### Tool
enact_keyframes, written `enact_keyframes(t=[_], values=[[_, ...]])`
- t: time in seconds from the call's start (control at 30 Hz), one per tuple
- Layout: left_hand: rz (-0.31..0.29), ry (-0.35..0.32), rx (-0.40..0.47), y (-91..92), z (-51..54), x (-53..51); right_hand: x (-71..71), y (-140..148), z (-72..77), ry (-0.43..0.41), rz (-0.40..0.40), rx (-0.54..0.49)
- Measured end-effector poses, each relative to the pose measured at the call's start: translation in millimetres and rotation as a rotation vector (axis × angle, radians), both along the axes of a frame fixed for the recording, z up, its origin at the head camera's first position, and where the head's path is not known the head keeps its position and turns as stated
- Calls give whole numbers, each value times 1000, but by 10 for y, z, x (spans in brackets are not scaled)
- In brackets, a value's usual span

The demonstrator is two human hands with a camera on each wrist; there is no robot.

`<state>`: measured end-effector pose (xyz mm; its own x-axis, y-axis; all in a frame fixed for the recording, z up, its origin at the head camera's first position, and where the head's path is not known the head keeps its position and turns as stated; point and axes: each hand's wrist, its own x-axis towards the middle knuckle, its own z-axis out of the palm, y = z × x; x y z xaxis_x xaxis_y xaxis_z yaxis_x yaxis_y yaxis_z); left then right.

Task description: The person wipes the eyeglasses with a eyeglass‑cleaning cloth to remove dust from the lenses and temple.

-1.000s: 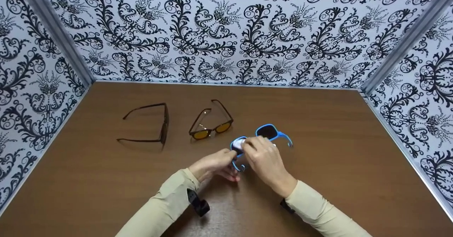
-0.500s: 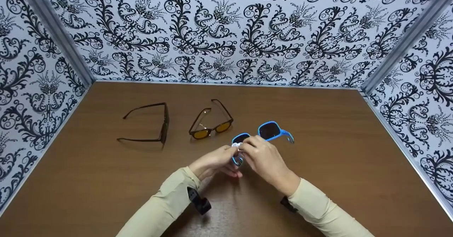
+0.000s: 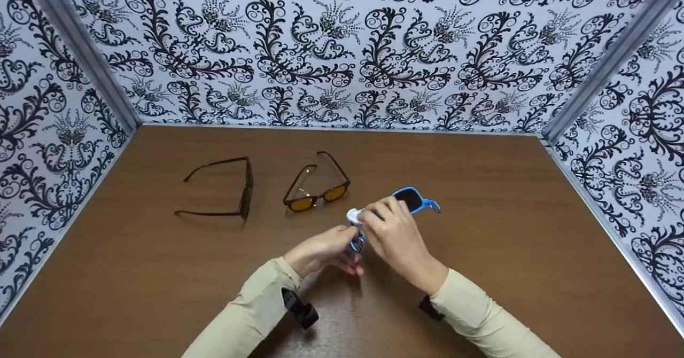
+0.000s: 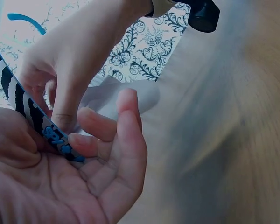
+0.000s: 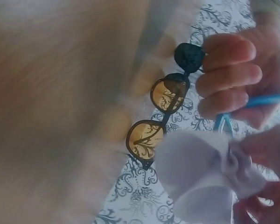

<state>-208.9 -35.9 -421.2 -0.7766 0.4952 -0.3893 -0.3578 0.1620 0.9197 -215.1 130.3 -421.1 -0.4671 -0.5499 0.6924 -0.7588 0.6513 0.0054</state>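
Blue-framed sunglasses with dark lenses are held above the table. My left hand grips them at one end, near the hinge. In the left wrist view, a zebra-striped temple crosses that palm under the thumb, while the other fingers are loosely bent. My right hand pinches a white cloth over the lens nearest the left hand, covering most of it. In the right wrist view the bunched cloth hides much of the frame.
Behind the hands, glasses with amber lenses lie with temples spread. Farther left are dark-framed glasses, also unfolded. All rest on a brown wooden table, enclosed by patterned walls.
The right hand has moved the cloth back and forth over the near lens; it now pokes out at the far edge. The blue sunglasses have tilted slightly. The left hand keeps its grip.
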Motion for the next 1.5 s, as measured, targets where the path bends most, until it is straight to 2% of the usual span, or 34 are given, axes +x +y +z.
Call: enact_keyframes(t=[0.1, 0.23, 0.43, 0.6, 0.7, 0.8, 1.0, 1.2, 1.33, 1.5], values=[[-6, -4, 24, -25, -40, 8, -6, 38, -15, -82, 95, 9], [-29, -5, 47, -55, -89, 8, -8, 94, -30, -91, 135, 35], [-22, 8, 30, -85, -76, -18, -7, 130, -38, 31, 37, 112], [-13, 47, 28, -88, -28, -40, -46, 110, -33, 100, -34, 78], [-9, 60, 38, -73, -17, -55, -80, 73, -30, 85, -25, 23], [-5, 59, 51, -54, -18, -81, -113, 45, -27, 38, 16, -13], [4, 41, 76, -59, -21, -147, -146, 81, -31, 2, 87, 19], [14, 26, 22, -69, -5, -186, -174, 155, -49, 77, 40, 41], [1, 20, -6, -13, 8, -204, -196, 136, -48, 125, 9, 17], [1, 8, 20, 78, 13, -269, -241, 101, -29, 78, 20, -36]])
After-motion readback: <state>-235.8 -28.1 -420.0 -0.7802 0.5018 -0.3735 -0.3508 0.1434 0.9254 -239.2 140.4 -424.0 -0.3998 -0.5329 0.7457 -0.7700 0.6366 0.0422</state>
